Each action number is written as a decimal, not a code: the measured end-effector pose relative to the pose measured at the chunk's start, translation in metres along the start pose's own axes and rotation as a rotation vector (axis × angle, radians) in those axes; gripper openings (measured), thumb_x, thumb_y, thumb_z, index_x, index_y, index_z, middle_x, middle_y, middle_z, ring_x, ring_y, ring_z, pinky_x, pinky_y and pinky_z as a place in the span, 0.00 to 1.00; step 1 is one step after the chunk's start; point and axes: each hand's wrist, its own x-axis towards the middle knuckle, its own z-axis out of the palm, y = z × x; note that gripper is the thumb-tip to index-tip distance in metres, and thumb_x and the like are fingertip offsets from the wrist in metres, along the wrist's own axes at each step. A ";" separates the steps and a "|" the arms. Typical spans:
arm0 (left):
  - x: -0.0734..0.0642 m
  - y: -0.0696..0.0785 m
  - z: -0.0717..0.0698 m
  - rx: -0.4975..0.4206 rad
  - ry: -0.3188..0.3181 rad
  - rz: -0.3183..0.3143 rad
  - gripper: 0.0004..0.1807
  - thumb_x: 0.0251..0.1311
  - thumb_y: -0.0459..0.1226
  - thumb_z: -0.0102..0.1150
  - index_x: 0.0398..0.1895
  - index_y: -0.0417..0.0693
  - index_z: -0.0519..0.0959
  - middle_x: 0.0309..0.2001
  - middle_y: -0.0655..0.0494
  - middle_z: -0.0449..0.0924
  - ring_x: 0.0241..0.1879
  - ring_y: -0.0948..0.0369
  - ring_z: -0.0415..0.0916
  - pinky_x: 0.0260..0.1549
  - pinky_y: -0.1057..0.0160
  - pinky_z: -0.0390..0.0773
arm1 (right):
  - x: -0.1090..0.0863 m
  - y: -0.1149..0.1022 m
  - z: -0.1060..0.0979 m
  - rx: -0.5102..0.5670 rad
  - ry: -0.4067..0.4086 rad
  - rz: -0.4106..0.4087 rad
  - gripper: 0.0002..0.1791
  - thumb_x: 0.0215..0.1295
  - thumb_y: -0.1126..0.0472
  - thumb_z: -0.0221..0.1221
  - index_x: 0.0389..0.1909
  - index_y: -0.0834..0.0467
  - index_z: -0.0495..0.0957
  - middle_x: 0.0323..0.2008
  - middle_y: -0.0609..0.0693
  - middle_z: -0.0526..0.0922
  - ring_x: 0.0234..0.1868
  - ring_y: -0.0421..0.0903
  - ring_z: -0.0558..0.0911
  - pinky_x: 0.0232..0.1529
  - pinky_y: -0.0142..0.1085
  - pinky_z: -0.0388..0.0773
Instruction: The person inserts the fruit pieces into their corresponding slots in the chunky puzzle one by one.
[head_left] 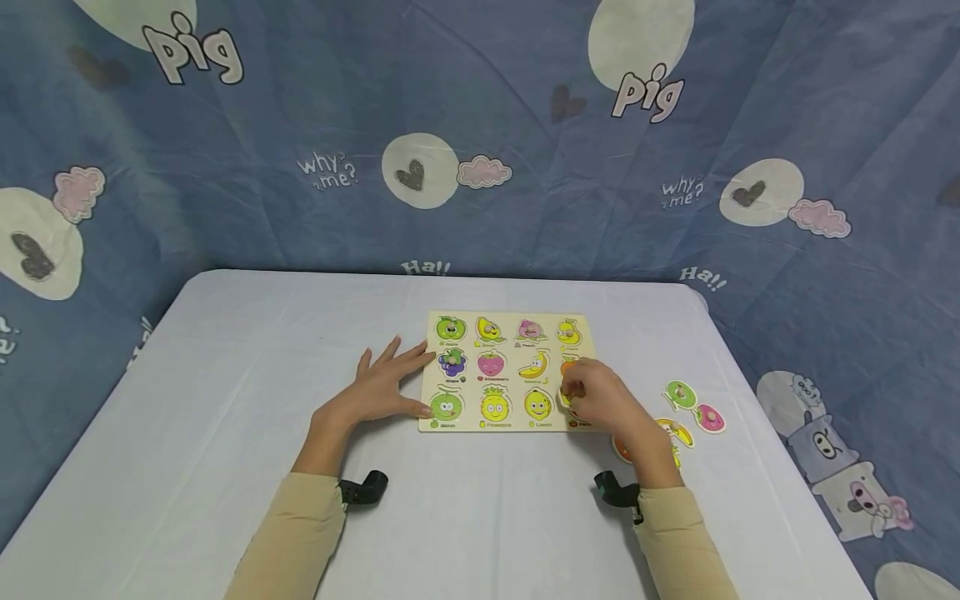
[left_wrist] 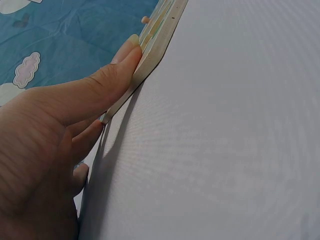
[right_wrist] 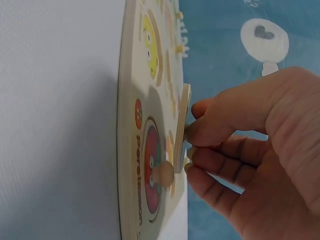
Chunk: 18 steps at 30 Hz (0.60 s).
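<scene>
Touching the left side of a pale, rectangular wooden puzzle board [head_left: 511,364], the left hand [head_left: 375,387] has its fingers spread wide. The right hand [head_left: 600,396] pinches a thin, flat wooden piece [right_wrist: 181,135] over the board's right end, tilted on edge beside a red persimmon piece [right_wrist: 150,150]; I cannot tell whether it touches the board. Wide room runs leftward across the counter [head_left: 187,433]; the board lies closer to the counter's right edge. Between, near the right forearm, lie a round green piece [head_left: 681,395], an oval pink piece [head_left: 709,418] and a curved yellow piece [head_left: 678,431].

White cloth covers the counter. Behind and at both sides hangs creased blue fabric [head_left: 540,225], printed with pale circles, pink clouds and lettering. Both sleeves [head_left: 292,533] are beige. Bare wood shows along the board's straight-cut side, and a rounded wooden knob [right_wrist: 163,174] stands out from the persimmon piece.
</scene>
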 end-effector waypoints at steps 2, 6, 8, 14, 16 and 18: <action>0.000 0.000 0.000 -0.001 -0.003 -0.004 0.57 0.40 0.62 0.75 0.77 0.65 0.59 0.80 0.57 0.50 0.81 0.44 0.30 0.72 0.31 0.23 | 0.001 -0.002 0.002 -0.002 -0.004 -0.006 0.13 0.47 0.76 0.60 0.26 0.54 0.81 0.30 0.47 0.76 0.35 0.45 0.71 0.35 0.36 0.69; 0.000 0.000 0.000 -0.006 -0.001 -0.002 0.57 0.40 0.62 0.75 0.77 0.65 0.59 0.80 0.57 0.50 0.81 0.44 0.30 0.72 0.31 0.24 | 0.002 -0.005 0.004 -0.008 -0.012 -0.006 0.14 0.45 0.77 0.60 0.25 0.53 0.80 0.29 0.46 0.74 0.35 0.45 0.70 0.36 0.36 0.69; 0.000 0.000 0.000 -0.008 0.000 0.001 0.57 0.39 0.62 0.75 0.77 0.64 0.60 0.80 0.56 0.51 0.81 0.43 0.30 0.72 0.30 0.24 | 0.001 -0.006 0.005 -0.013 -0.014 -0.015 0.15 0.45 0.77 0.59 0.24 0.53 0.80 0.28 0.46 0.74 0.35 0.45 0.70 0.35 0.36 0.69; 0.000 0.000 0.000 -0.012 -0.003 -0.002 0.57 0.40 0.61 0.75 0.77 0.65 0.59 0.80 0.57 0.50 0.81 0.44 0.30 0.72 0.31 0.24 | 0.002 -0.012 0.010 -0.067 -0.019 -0.079 0.15 0.47 0.77 0.60 0.25 0.52 0.80 0.28 0.44 0.74 0.36 0.44 0.69 0.36 0.35 0.69; 0.000 0.000 0.000 -0.012 -0.003 -0.003 0.57 0.40 0.61 0.75 0.77 0.65 0.59 0.80 0.57 0.50 0.81 0.44 0.30 0.72 0.31 0.24 | 0.003 -0.015 0.012 -0.078 -0.020 -0.096 0.14 0.48 0.76 0.61 0.24 0.52 0.80 0.28 0.45 0.76 0.37 0.44 0.70 0.38 0.35 0.69; 0.000 0.000 0.000 -0.011 -0.001 -0.003 0.57 0.40 0.61 0.75 0.77 0.65 0.59 0.80 0.58 0.50 0.81 0.45 0.30 0.72 0.31 0.24 | 0.004 -0.017 0.014 -0.089 -0.019 -0.112 0.13 0.50 0.75 0.62 0.24 0.52 0.81 0.28 0.45 0.76 0.37 0.44 0.70 0.39 0.35 0.69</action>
